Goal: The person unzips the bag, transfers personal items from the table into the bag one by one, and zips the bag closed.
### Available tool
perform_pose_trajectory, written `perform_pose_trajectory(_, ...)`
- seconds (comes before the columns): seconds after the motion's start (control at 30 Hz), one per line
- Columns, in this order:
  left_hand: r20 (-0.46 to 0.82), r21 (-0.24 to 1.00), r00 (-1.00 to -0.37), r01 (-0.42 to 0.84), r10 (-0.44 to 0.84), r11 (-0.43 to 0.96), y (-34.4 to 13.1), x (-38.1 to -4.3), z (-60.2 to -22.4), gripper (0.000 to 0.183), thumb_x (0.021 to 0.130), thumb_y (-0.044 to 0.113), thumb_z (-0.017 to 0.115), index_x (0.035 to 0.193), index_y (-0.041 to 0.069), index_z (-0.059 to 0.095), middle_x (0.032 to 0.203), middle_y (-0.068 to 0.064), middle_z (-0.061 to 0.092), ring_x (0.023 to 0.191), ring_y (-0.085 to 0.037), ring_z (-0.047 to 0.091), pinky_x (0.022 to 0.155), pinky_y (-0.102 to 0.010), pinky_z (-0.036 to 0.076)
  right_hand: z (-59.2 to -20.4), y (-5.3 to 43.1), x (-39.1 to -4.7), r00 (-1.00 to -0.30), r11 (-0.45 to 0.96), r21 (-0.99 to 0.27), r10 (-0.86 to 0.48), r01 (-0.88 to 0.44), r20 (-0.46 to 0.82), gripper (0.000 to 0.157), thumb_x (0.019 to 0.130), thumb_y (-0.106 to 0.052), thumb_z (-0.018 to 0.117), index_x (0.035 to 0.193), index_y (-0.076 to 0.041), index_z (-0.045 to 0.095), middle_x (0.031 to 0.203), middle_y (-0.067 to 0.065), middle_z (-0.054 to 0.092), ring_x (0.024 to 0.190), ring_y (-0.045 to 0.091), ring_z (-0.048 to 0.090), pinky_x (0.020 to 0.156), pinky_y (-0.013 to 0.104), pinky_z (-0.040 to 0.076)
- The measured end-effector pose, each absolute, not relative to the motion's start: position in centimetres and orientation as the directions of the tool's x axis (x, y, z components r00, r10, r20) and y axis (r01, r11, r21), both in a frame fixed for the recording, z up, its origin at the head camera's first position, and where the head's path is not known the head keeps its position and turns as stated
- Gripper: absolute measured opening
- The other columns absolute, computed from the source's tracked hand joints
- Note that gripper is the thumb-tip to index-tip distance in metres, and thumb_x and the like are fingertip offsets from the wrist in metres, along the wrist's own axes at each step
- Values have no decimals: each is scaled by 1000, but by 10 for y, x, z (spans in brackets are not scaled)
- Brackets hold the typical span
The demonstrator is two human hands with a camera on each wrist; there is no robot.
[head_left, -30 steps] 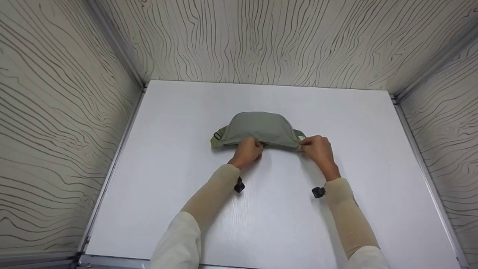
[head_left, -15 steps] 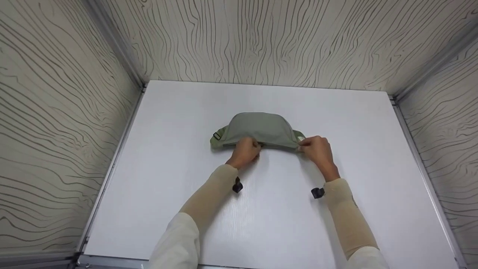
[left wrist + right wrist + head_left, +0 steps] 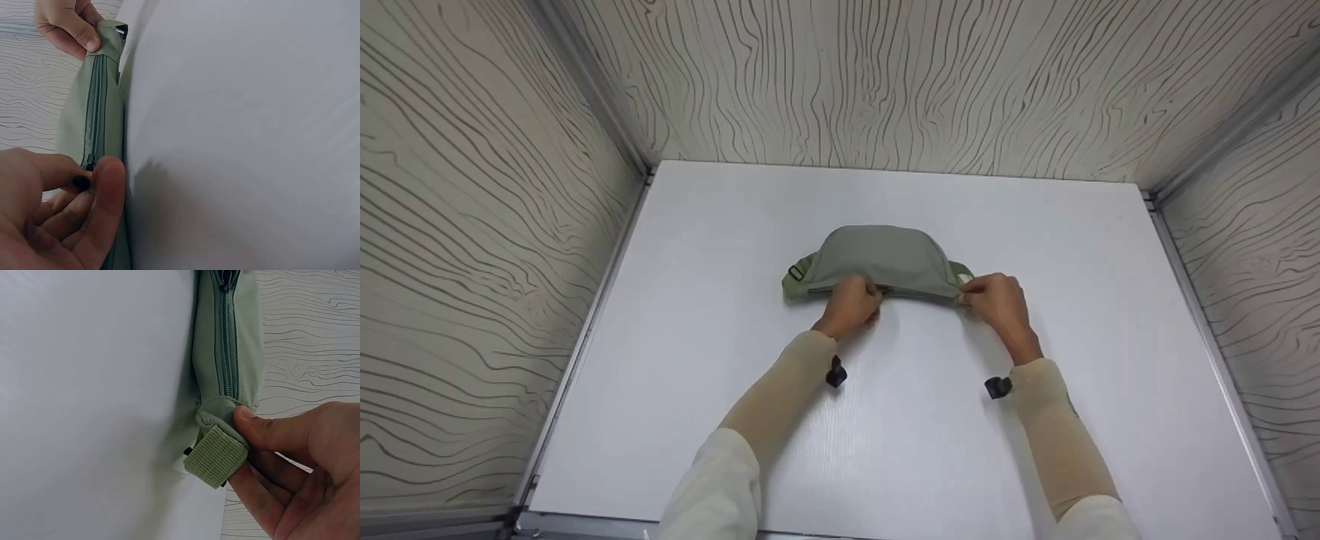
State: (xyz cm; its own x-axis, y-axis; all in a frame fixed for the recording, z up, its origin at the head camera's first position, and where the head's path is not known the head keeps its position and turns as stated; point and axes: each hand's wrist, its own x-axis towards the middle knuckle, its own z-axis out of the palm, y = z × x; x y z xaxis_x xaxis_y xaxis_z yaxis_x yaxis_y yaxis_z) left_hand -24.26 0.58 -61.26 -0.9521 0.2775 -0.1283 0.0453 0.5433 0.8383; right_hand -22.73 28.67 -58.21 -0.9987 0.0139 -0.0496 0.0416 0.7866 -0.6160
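Note:
A sage-green waist bag (image 3: 881,251) lies on the white table, its zipper edge facing the person. My left hand (image 3: 851,304) is at the middle of that edge. In the left wrist view, its thumb and finger pinch the dark zipper pull (image 3: 81,181), just below the slider (image 3: 91,161). Joined zipper teeth (image 3: 227,354) run from the slider to the bag's right end; beyond the slider the track looks parted. My right hand (image 3: 996,300) pinches that right end, beside a folded webbing strap (image 3: 216,457). The far part of the zipper is hidden behind my left hand.
The white tabletop (image 3: 697,390) spreads around the bag. Wood-grain panels (image 3: 870,82) rise at the back and both sides, with grey metal rails (image 3: 592,90) at the corners. A strap buckle (image 3: 796,273) lies at the bag's left end.
My left hand has slid slightly to the left along the zipper edge, showing a little more of it. The right hand and the bag have hardly moved.

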Motion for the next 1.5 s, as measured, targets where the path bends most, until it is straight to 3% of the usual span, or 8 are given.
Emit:
perform_pose_trajectory(0.33,-129,857,-954,29,270,514,3,-243,-615,32,103,5,60,72,8,65,69,-8,69,56,-10,58,53,-24,46,-581,288,-226,-998,785,-618,15,51,-64,20,94,-7,75,111,1,82,116,24,78,109,42,73,92,54,58)
perform_pose_trajectory(0.6,-119,864,-957,32,265,503,1,-243,-616,30,103,5,60,74,8,64,68,-7,67,57,-12,59,53,-24,45,-583,286,-226,-998,788,-613,21,55,-62,19,94,-6,75,110,0,82,116,24,78,110,42,73,92,54,59)
perform_pose_trajectory(0.83,-125,871,-957,22,263,491,-3,-241,-615,28,103,3,56,78,1,68,66,-7,65,54,-9,55,51,-24,44,-584,286,-227,-999,789,-612,24,42,-37,17,93,-6,76,107,-1,83,114,23,79,112,44,73,95,56,58)
perform_pose_trajectory(1.13,-119,873,-960,20,253,488,-8,-242,-615,38,101,3,57,66,16,51,61,0,58,53,-10,53,50,-24,42,-584,288,-227,-999,793,-609,9,26,-31,17,92,-5,76,107,0,83,113,24,79,112,45,73,96,57,57)
perform_pose_trajectory(1.5,-115,862,-962,26,246,506,-10,-243,-616,28,100,3,58,73,12,59,63,1,59,56,-10,54,54,-24,44,-583,288,-226,-999,783,-622,9,31,-38,18,93,-5,75,108,1,82,115,24,78,112,44,73,95,57,57)
